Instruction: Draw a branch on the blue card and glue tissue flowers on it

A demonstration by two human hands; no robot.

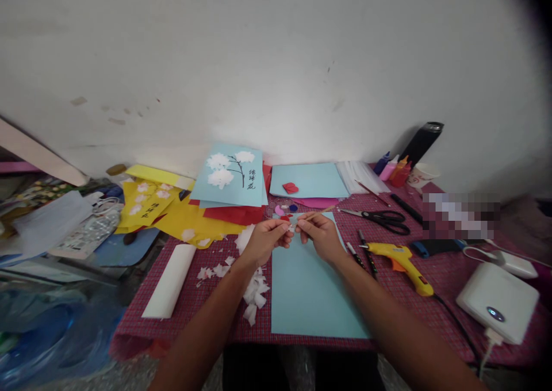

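My left hand (271,234) and my right hand (318,233) meet fingertip to fingertip over the upper part of a light blue sheet (317,296). Between the fingers of my left hand is a small piece of white paper (291,228). A thin pale stick (325,210) pokes out past my right hand, which pinches it against the paper piece. The stick's exact kind is unclear. Cut white paper pieces (255,290) lie on the cloth left of the sheet. Just behind the hands are small red bits and a dark blue paint dish (293,208).
A yellow glue gun (403,261), black scissors (383,219) and a white power bank (498,302) lie right. At left is a folded white paper (170,282). A flower card (228,175), yellow paper (198,221) and a black flask (422,142) stand or lie along the back.
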